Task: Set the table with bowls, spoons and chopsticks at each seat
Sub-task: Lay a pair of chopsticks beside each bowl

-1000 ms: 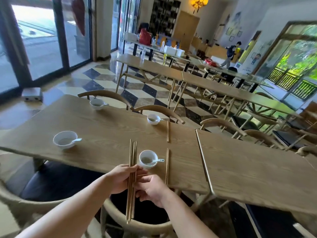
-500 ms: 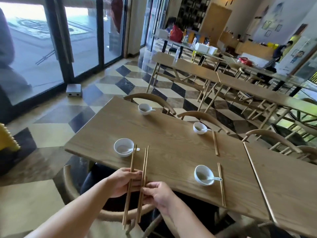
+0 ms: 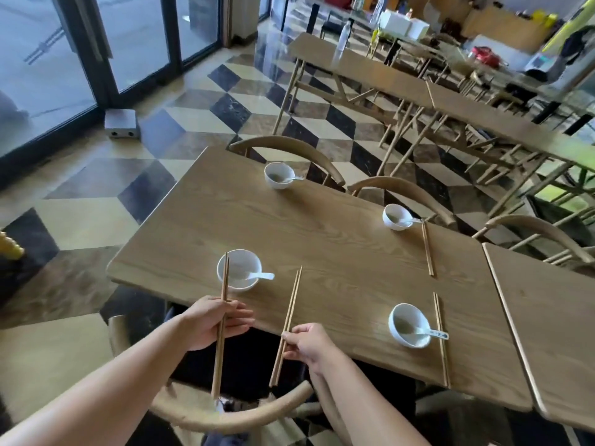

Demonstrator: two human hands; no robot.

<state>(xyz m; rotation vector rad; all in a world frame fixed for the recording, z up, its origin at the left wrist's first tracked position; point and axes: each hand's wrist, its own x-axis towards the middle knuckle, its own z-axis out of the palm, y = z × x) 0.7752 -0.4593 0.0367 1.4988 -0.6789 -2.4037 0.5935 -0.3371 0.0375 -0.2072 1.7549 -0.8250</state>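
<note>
Left hand (image 3: 214, 320) gripped one chopstick pair (image 3: 218, 362), tips pointing away over the bowl (image 3: 239, 268); right hand (image 3: 307, 346) pinched a second pair (image 3: 293, 300) right of that bowl, angled likewise.

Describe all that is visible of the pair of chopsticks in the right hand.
The pair of chopsticks is two thin, straight sticks of pale brown, wood-like material, close side by side. The right hand pinches them below their middle. They slant away from the person, far tips leaning right, over the table to the right of the near white bowl. The near ends stick out past the table edge. Whether the tips touch the tabletop cannot be told.
</note>
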